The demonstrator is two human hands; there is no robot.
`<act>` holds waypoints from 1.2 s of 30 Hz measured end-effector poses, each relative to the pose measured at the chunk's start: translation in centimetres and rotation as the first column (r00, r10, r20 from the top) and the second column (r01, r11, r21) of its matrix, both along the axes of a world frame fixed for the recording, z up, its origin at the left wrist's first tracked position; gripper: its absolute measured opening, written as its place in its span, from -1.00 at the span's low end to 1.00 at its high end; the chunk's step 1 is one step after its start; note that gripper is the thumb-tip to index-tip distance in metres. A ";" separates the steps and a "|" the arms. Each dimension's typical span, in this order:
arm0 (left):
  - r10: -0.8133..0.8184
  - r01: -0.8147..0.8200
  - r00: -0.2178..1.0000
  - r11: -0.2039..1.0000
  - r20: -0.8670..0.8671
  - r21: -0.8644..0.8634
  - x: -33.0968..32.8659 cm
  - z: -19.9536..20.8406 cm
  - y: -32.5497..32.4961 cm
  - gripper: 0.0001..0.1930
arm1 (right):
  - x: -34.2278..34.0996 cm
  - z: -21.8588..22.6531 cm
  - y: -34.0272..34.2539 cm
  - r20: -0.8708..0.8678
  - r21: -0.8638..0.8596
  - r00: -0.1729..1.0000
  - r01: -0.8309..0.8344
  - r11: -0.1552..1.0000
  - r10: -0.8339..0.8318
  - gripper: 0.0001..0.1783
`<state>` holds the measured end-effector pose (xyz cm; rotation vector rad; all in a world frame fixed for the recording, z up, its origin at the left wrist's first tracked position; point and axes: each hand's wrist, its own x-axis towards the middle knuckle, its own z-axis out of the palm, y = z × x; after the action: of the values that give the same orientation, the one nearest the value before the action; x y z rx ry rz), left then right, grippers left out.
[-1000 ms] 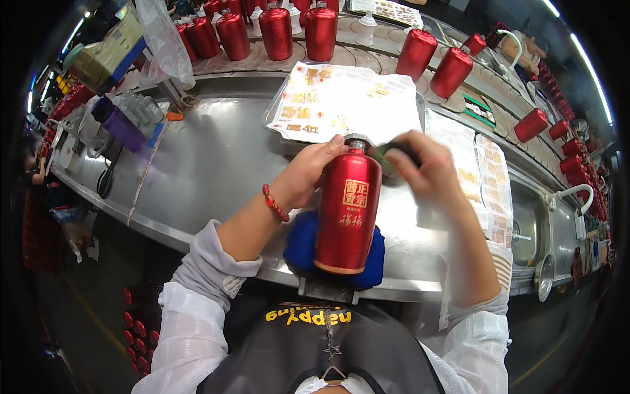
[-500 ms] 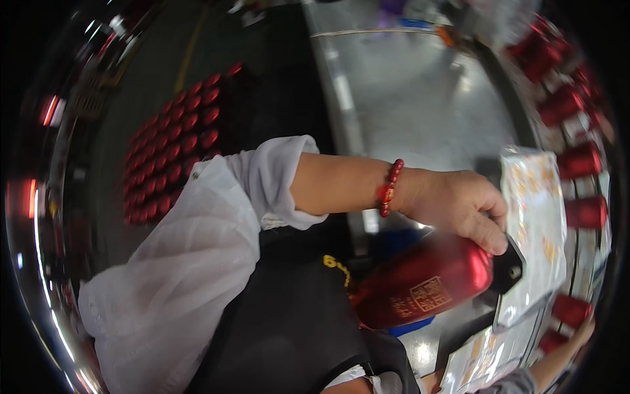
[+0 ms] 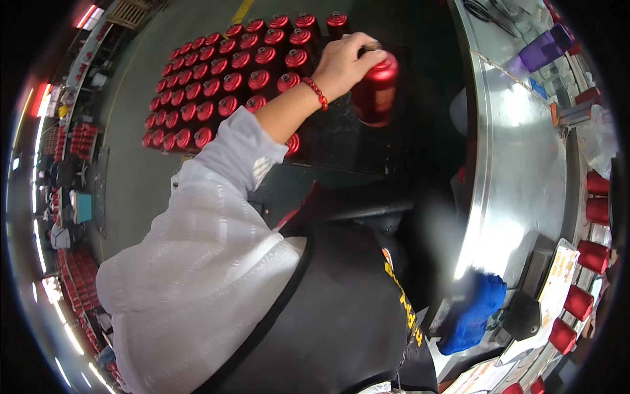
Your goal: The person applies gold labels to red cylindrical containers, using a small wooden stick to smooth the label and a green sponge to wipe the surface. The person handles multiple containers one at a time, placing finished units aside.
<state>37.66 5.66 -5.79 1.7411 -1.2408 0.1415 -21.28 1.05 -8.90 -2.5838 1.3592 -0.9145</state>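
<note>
At the top centre, my left hand (image 3: 349, 64), with a red bead bracelet at its wrist, is closed around the top of a shiny red bottle (image 3: 375, 95). The bottle hangs roughly upright over a dark flat board (image 3: 328, 134); whether its base touches the board I cannot tell. Just left of my hand stand rows of matching red bottles (image 3: 232, 81), close together, with ringed tops facing up. My right hand is out of view.
A metal worktable (image 3: 518, 151) runs down the right side. On it lie a blue cloth (image 3: 474, 312), a purple cylinder (image 3: 546, 48) and printed sheets (image 3: 554, 279). More red bottles (image 3: 579, 303) line its far edge. Farther left are other stacks of red bottles (image 3: 77, 276).
My left hand has carried the red bottle from beside the worktable leftward and away, over to the dark board near the rows. My view has turned left with it.
</note>
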 end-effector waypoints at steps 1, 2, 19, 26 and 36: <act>0.038 -0.038 0.999 0.998 0.000 0.045 2.7 -2.2 -0.6 -0.64 | 0.1 0.1 0.3 -0.020 -0.002 0.999 0.025 1.000 -0.025 -0.41; 0.097 -0.100 0.995 0.988 0.026 0.116 5.6 -4.3 -1.4 -0.63 | 0.4 0.3 0.3 -0.042 -0.005 0.998 0.046 0.999 -0.046 -0.42; 0.517 -0.495 0.854 0.774 0.057 0.396 30.3 -25.4 -25.2 -0.55 | 5.0 3.1 -0.1 -0.285 -0.012 0.918 0.285 0.959 -0.276 -0.48; 0.539 -0.424 0.841 0.712 -0.048 0.560 30.9 -26.1 -28.4 -0.54 | 5.9 4.2 0.8 -0.314 0.006 0.904 0.309 0.951 -0.292 -0.51; 0.488 -0.501 0.862 0.781 0.137 0.373 19.2 -18.0 -24.1 -0.59 | 6.8 3.9 -0.8 -0.283 -0.037 0.938 0.197 0.980 -0.200 -0.54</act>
<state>56.81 -18.40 -23.77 2.4140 -0.8357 0.2382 -14.52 0.26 -5.02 -2.7036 1.7179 -0.5809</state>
